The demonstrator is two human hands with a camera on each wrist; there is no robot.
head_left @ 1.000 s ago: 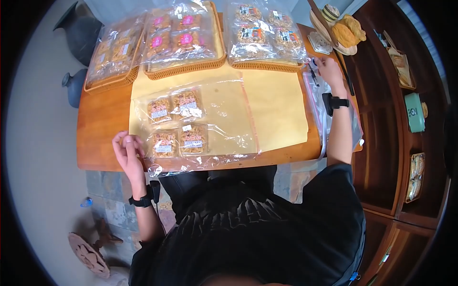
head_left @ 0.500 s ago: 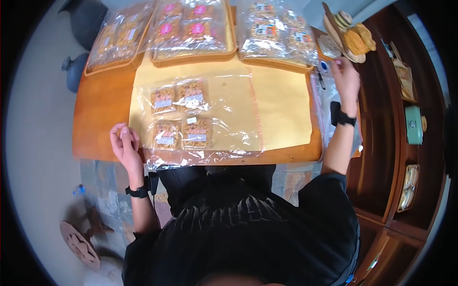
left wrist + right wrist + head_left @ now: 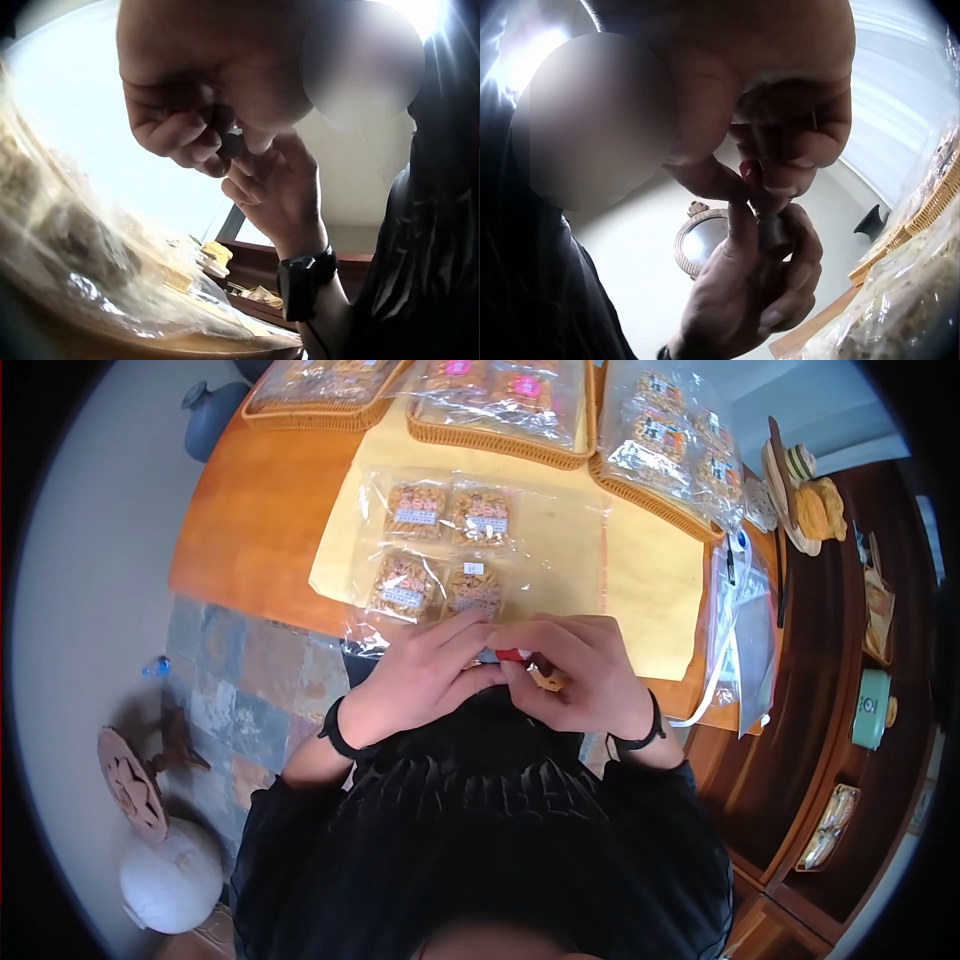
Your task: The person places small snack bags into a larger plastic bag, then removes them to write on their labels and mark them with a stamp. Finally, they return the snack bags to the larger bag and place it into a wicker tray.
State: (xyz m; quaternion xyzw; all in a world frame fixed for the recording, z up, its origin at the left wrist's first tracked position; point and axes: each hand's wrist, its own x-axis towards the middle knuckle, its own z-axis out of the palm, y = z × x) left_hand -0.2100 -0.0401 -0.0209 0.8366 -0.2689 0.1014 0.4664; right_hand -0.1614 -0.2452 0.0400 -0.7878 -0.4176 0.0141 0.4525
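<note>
Both hands meet in front of the chest, at the near table edge. My left hand [image 3: 415, 675] pinches the grey end of a small red-and-grey cylinder [image 3: 512, 655], and my right hand [image 3: 582, 672] grips its red end. The right wrist view shows the grey part [image 3: 772, 232] between the left thumb and fingers; curled fingers hide much of the rest. Just beyond the hands lies a clear plastic bag [image 3: 555, 550] with several square packs of crunchy snack [image 3: 415, 508], each with a white label. The hands overlap its near edge in the head view.
Yellow paper [image 3: 655, 595] lies under the bag on the wooden table [image 3: 235, 540]. Wicker baskets [image 3: 500, 445] with bagged snacks line the far side. Clear bags [image 3: 745, 635] and a black pen [image 3: 731, 567] lie at the right edge, near a wooden shelf [image 3: 800, 760].
The right hand has come from the table's far right corner to the middle, bringing the cylinder. My left hand has left the bag's left side and joined it. The head view has shifted.
</note>
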